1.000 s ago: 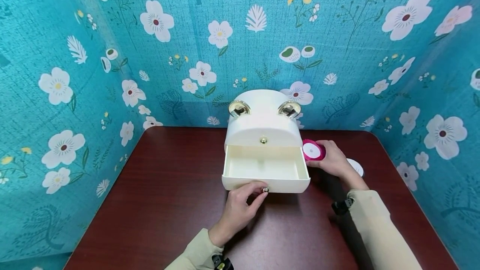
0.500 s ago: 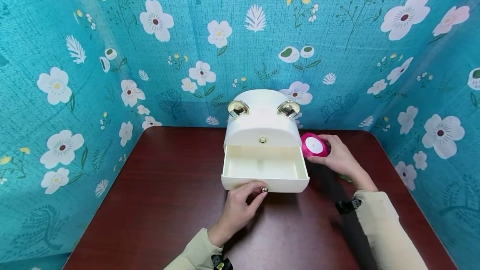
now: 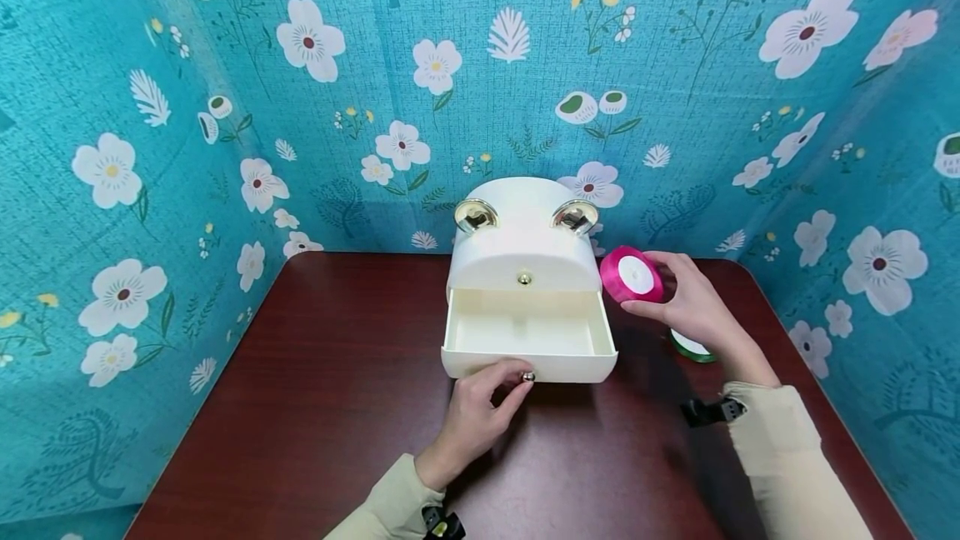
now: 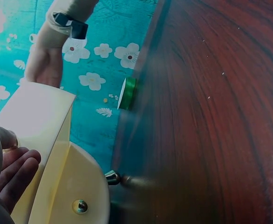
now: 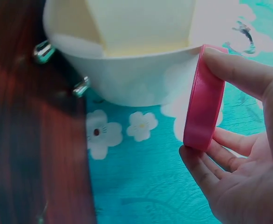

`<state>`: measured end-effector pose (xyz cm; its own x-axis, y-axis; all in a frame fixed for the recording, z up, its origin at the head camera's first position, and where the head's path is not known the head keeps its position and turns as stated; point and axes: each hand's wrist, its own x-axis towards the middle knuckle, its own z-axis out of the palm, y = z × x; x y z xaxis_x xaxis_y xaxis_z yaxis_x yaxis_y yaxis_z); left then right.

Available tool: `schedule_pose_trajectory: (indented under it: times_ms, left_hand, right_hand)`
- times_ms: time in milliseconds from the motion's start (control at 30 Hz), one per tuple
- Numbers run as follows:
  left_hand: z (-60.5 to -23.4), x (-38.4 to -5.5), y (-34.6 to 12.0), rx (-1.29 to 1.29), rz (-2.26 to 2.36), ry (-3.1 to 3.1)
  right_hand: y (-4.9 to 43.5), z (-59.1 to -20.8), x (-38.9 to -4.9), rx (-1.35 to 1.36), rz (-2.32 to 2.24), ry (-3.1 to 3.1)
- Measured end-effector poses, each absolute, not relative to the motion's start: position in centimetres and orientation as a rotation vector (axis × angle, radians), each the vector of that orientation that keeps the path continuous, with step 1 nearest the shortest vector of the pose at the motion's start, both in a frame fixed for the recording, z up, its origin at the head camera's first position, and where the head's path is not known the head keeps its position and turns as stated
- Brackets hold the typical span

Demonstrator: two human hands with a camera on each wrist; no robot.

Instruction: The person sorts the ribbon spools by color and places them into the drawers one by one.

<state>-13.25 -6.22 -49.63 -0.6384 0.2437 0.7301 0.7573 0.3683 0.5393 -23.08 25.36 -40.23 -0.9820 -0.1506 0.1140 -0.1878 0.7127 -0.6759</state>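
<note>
The right hand (image 3: 693, 300) is pinching a pink ribbon spool (image 3: 634, 276) by its rim, beside the pulled-out drawer (image 3: 573, 368); the left hand (image 3: 478, 412) is pinching the drawer knob (image 3: 528, 377) (small, probably slippery). Too light a grip could be inviting a drop.

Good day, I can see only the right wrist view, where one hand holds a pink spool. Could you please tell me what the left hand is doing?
Observer: The left hand pinches the knob on the front of the open drawer.
Operator: Thank you. Is there also another spool, which I cannot see?
Observer: Yes, a green spool lies on the table; in the head view, the right hand partly covers it.
Operator: And the pink spool, I see mainly its edge. How does its flat side look?
Observer: The head view shows a white disc in the middle.
</note>
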Motion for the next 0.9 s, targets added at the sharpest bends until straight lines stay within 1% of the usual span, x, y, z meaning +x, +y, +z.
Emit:
schedule_pose_trajectory:
  times_ms: [200,367,900]
  left_hand:
    - [-49.6,-13.2,-6.2,-0.868,-1.239,-2.080]
    - [-49.7,-13.3,-6.3,-0.868,-1.246,-2.082]
    - [-50.0,-13.2,-6.4,-0.852,-1.247,-2.100]
  right_hand:
    - [24.8,-38.8,-22.1,0.323,1.161,-2.823]
    - [24.0,-38.3,-21.4,0.342,1.171,-2.814]
    - [23.0,-38.2,-20.5,0.469,1.204,-2.769]
